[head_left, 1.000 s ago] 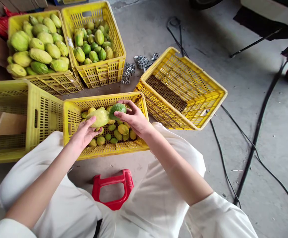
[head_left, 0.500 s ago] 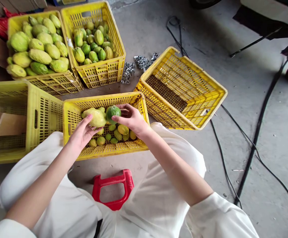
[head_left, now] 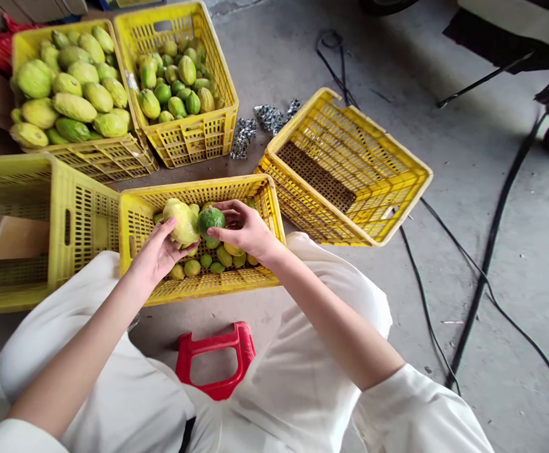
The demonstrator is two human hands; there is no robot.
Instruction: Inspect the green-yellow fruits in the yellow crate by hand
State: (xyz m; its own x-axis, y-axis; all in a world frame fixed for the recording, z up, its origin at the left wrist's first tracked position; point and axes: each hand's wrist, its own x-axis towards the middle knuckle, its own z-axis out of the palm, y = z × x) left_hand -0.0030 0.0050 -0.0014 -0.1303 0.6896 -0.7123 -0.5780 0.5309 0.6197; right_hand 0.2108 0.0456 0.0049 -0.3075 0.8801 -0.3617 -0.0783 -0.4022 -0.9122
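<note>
My left hand [head_left: 160,248] is closed around a large, pale yellow citrus fruit [head_left: 181,221], its fingers curled under the left side. In my right hand [head_left: 246,231] is a smaller, round, dark green citrus fruit [head_left: 211,220], gripped between thumb and fingers. The two fruits are side by side, very close or touching, above a yellow plastic crate [head_left: 135,211] at my knees. Several small yellow and green fruits [head_left: 224,256] lie in that crate, partly hidden by my hands.
Behind stand two yellow crates, one heaped with large yellow-green fruits [head_left: 75,107], the other holding smaller ones [head_left: 177,88]. A crate with cardboard [head_left: 12,236] is at left, another crate [head_left: 350,157] at right. Black cables [head_left: 486,258] cross the floor. A red stool [head_left: 215,362] shows between my legs.
The yellow fruit has turned in my left hand, from lying lengthwise to a rounder, more upright view. My right hand and the green fruit have shifted slightly left and down.
</note>
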